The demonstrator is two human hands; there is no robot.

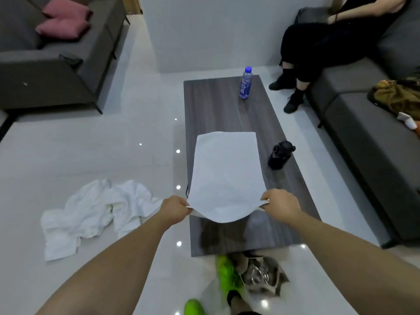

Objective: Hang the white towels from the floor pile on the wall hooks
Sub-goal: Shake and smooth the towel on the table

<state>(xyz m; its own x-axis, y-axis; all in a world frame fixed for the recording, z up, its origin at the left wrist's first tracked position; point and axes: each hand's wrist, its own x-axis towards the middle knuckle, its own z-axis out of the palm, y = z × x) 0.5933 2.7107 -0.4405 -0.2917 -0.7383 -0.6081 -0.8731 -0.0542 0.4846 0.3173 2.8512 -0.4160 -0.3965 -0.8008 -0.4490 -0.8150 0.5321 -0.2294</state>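
White towel (pixel 225 176) stretched flat over dark table (pixel 293 180), near corners pinched by left hand (pixel 173 209) and right hand (pixel 280 204), fingers curled tight. Towel pile (pixel 95 214) on floor, left.

No legible text anywhere. Only a blue-and-white label on the water bottle (pixel 245 84) standing on the far end of the coffee table (pixel 211 105), too blurred to read. No numbers, brands or signs made out elsewhere.
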